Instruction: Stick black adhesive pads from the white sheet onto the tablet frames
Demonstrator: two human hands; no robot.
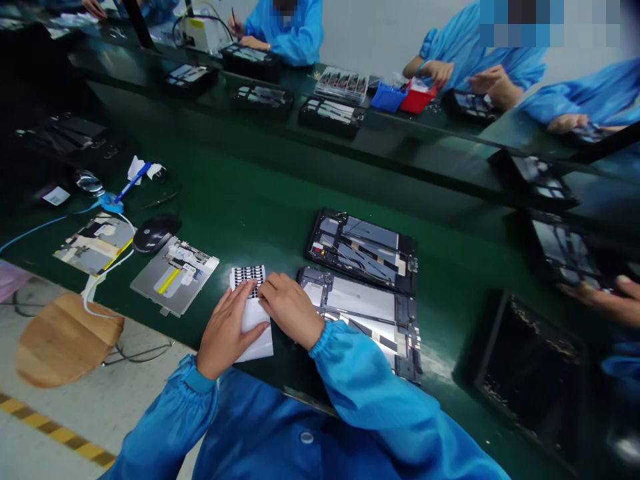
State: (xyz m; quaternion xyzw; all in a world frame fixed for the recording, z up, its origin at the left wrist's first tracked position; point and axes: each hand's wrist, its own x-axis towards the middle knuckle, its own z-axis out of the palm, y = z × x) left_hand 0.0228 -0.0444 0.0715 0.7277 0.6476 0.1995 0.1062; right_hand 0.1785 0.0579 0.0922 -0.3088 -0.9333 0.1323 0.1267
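A white sheet of small black stickers (249, 272) lies at the table's front edge, its lower part plain white. My left hand (226, 333) rests flat on the sheet with fingers stretched out and the thumb apart. From the right, my right hand (291, 305) reaches over it, fingers curled and pressed together at the black stickers; whatever is between the fingertips is hidden. Just right of that hand lies an opened tablet-like device (363, 297) with grey battery cells and black cables. A second opened device (367, 243) sits directly behind it.
Left of the sheet are a metal panel (175, 277), a black computer mouse (156, 233), another panel (100, 241) with a white cable, and a blue pen (134, 181). A dark screen (533, 373) lies right. Co-workers' hands, blue bins (389, 97) and several devices line the far shelf.
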